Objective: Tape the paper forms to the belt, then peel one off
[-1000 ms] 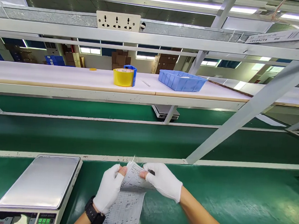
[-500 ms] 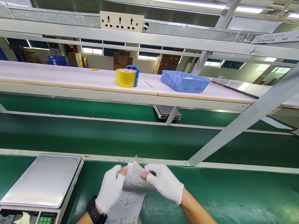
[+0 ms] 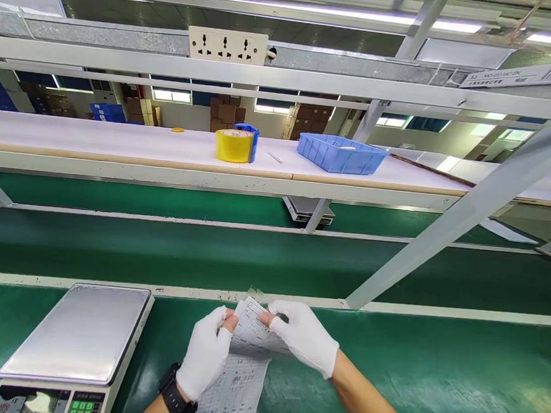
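Between my hands are printed paper sheets (image 3: 235, 385) with handwriting on them, the upper part folded over toward me. My left hand (image 3: 205, 350), in a white glove with bare fingertips and a black watch at the wrist, pinches the left edge of the paper. Gloved the same way, my right hand (image 3: 301, 337) grips the upper right part between thumb and fingers. The lower part of the sheets hangs over the green work surface (image 3: 386, 380). Fingers behind the paper are hidden.
A weighing scale (image 3: 77, 334) stands left of my hands. On the white shelf (image 3: 132, 141) ahead are a yellow tape roll (image 3: 233, 146) and a blue plastic basket (image 3: 339, 154). A slanted white metal post (image 3: 445, 229) rises at the right. A power strip (image 3: 228, 45) hangs above.
Both hands keep their grip on the paper and barely move. The view has tilted very slightly, shifting the shelf and frame a few pixels down.
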Available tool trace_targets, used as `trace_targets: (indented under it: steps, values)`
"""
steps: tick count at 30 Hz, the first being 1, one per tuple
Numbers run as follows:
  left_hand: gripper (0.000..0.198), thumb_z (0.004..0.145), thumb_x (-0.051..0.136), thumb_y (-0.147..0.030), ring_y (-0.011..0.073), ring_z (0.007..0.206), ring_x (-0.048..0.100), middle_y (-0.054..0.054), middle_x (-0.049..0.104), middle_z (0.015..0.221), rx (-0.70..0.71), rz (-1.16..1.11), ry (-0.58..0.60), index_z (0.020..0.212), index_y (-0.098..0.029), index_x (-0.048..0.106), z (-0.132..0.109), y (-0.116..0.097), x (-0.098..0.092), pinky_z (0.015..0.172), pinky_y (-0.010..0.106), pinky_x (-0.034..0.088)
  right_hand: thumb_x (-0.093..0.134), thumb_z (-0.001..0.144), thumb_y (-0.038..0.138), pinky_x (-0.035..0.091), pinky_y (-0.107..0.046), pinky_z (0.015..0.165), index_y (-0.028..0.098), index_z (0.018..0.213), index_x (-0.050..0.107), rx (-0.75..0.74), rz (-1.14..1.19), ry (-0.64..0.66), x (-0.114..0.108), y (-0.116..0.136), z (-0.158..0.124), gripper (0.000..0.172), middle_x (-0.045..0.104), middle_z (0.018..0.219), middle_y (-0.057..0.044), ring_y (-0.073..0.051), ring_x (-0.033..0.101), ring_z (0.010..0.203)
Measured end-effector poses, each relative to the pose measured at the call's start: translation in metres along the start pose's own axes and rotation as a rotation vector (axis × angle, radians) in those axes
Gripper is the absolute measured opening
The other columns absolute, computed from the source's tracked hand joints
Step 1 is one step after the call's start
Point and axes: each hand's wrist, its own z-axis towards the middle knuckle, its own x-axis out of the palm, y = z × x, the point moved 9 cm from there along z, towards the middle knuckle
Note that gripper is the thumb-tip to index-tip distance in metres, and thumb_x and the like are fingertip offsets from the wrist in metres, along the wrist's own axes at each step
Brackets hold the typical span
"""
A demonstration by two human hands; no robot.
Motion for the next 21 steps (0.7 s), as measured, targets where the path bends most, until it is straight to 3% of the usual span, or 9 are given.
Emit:
trace_targets:
  steps: [8,13,18,21]
  values:
    - [0.054,0.089,0.041,-0.063,0.0133,0.09,0.054,0.008,0.058,0.103,0.015,-0.183,0.134,0.102,-0.011,0.053,-0.001,-0.01,0.009,0.081,0.024,0.043,0.044,0.083,0.058,0.023,-0.026,0.061,0.013,0.067,0.047,0.007,-0.04,-0.057,-0.003,0.003,-0.001,0.047,0.04,0.066,-0.001,-0.011,0.031,0.065]
    - [0.058,0.088,0.039,-0.067,0.0092,0.073,0.039,0.005,0.051,0.079,0.013,-0.083,0.048,0.081,-0.01,0.048,0.005,-0.011,0.005,0.066,0.021,0.033,0.043,0.084,0.057,0.023,-0.026,0.061,0.013,0.066,0.046,-0.015,-0.093,-0.076,-0.004,0.011,-0.007,0.047,0.041,0.064,-0.001,-0.011,0.031,0.064]
    - [0.059,0.088,0.035,-0.068,0.0092,0.072,0.037,0.004,0.05,0.079,0.005,-0.049,0.062,0.08,-0.011,0.047,0.004,-0.013,0.006,0.065,0.021,0.03,0.051,0.081,0.054,0.034,-0.028,0.073,0.017,0.079,0.06,-0.068,-0.091,-0.305,-0.013,0.016,-0.017,0.038,0.059,0.081,-0.002,-0.016,0.05,0.078]
    - [0.058,0.089,0.035,-0.067,0.0084,0.07,0.034,0.003,0.046,0.076,0.026,-0.031,0.061,0.077,-0.011,0.042,0.003,-0.016,0.005,0.064,0.021,0.028,0.046,0.085,0.054,0.033,-0.029,0.073,0.017,0.075,0.059,-0.123,-0.096,-0.342,-0.011,0.017,-0.02,0.04,0.059,0.079,-0.003,-0.017,0.051,0.079]
